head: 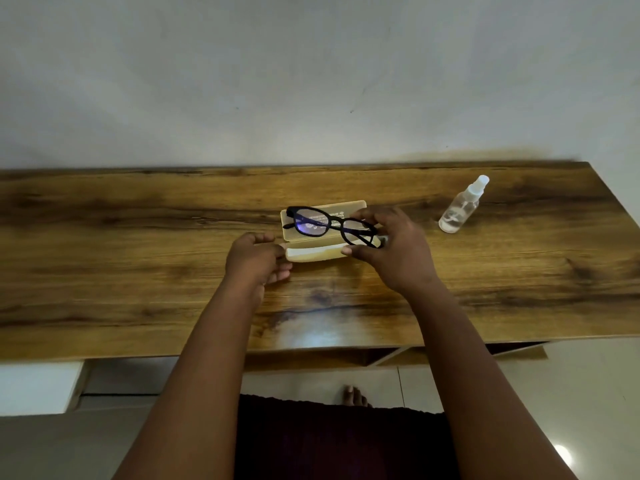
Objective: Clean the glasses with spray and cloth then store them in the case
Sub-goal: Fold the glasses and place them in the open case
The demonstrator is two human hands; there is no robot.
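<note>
Dark cloth over the person's lap (332, 441) is filling the bottom of the view, with toes of one foot (354, 396) showing on the pale floor just beyond it. Largest of all, the wood-grain table (138, 271) is running across the room against a plain wall.

On it, an open tan glasses case (311, 252) is lying near the middle, its lid tipped back toward the wall. Black-framed glasses (329, 225) are hanging just above the open case, temples folded as far as I can tell. A clear spray bottle (462, 207) is standing well apart to the right, capped. No cloth is showing anywhere; something pale is peeking out by the right fingers, too small to name.

Her right hand (391, 247) is pinching the glasses at their right end between thumb and fingers. Her left hand (258, 259) is curling loosely at the case's left end, seemingly touching it, though whether it is actually gripping I cannot tell.

This looks like the storing step. The next move is calling for lowering the frame level into the tray, then releasing and folding the lid shut while the left hand steadies the case.
</note>
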